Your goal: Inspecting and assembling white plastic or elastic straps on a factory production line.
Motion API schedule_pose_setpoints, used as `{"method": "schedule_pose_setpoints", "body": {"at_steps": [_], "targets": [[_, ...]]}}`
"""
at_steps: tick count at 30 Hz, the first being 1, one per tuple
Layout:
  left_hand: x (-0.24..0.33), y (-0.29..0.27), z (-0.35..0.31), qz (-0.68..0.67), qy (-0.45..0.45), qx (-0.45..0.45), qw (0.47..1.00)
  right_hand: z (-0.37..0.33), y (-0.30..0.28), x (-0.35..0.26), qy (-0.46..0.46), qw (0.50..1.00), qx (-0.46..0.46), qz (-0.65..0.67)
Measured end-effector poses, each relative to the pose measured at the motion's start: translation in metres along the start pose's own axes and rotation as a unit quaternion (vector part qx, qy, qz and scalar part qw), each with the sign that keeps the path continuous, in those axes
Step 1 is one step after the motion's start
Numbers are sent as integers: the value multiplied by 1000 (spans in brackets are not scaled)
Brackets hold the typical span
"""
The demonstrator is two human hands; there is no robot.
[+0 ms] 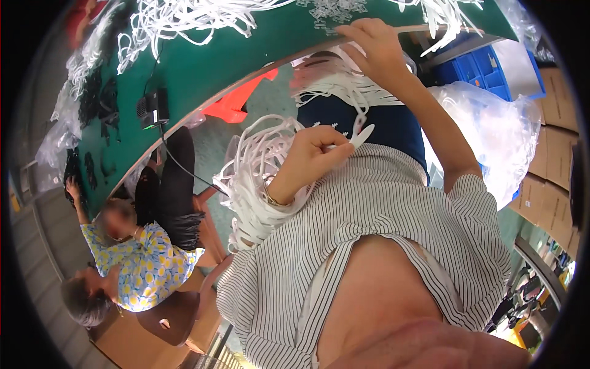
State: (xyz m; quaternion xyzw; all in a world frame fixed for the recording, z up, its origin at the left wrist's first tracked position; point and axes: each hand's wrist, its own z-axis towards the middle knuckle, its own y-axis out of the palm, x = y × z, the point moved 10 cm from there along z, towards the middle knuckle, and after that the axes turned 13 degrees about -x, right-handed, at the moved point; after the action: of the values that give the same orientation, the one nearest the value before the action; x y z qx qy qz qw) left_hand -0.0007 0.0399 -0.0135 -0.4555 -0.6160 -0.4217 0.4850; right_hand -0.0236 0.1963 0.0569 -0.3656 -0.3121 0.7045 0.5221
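My left hand (313, 154) is closed in front of my lap, its thumb and fingers pinching a white strap (364, 134) with a rounded flat tip. A bundle of white straps (258, 178) hangs around and beside my left forearm. Up at the edge of the green table (203, 80), my right hand (376, 52) reaches with fingers apart, its fingertips beside a pile of small clear plastic pieces (335, 11). I see nothing held in it. More white straps (338, 80) lie across my lap, below the right hand, with a small clear piece (361, 117) near the strap tip.
White strap heaps (184, 24) cover the far table. A small black box with a cord (152, 109) sits at its left edge, near a red plastic piece (239, 98) below. A co-worker (147, 264) sits at left. Blue crates (479, 71), a clear bag (485, 129) and cartons (553, 154) stand right.
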Motion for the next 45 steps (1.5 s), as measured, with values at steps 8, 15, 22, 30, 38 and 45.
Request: {"method": "schedule_pose_setpoints", "body": {"at_steps": [8,15,22,30,38,45], "targets": [[1,-8,-6,-20,2,22,1000,7,15,-2,-41,998,4,-47],[0,-25,-9,-34,-12,72,997,-18,27,-48,123,814,-175,540],[2,-25,-10,-57,-9,88,994,-56,47,-73,197,726,-269,601],[-3,-14,-11,-208,-7,38,977,-49,30,-75,165,724,-301,598],[9,-16,-8,-71,-38,45,996,-56,33,-70,172,722,-348,573],[9,-12,-6,-105,-27,18,994,-42,15,-83,-12,779,-335,530]]}}
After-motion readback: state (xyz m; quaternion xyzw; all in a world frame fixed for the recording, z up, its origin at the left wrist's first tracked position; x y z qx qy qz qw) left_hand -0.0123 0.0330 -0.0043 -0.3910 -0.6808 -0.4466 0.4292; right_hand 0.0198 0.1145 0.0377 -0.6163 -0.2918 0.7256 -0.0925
